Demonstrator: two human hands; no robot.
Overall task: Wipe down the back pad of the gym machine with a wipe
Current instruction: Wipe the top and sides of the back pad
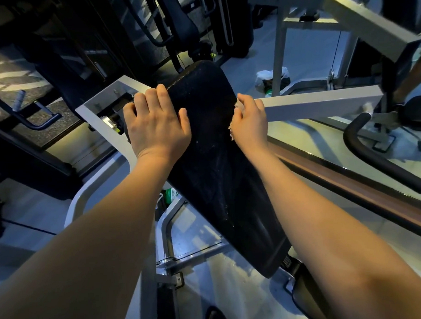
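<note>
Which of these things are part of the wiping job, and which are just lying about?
In the job: back pad; wipe, gripped by the right hand; left hand holding the pad's edge.
Lying about: white bag on the floor; black curved handle.

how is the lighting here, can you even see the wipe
Head view: dim, blue-green cast, the back pad nearly black with faint pale specks. Head view: the wipe shows only as a pale frayed edge under the right hand. Head view: sharp in the middle, wide-angle bowing toward the corners.
</note>
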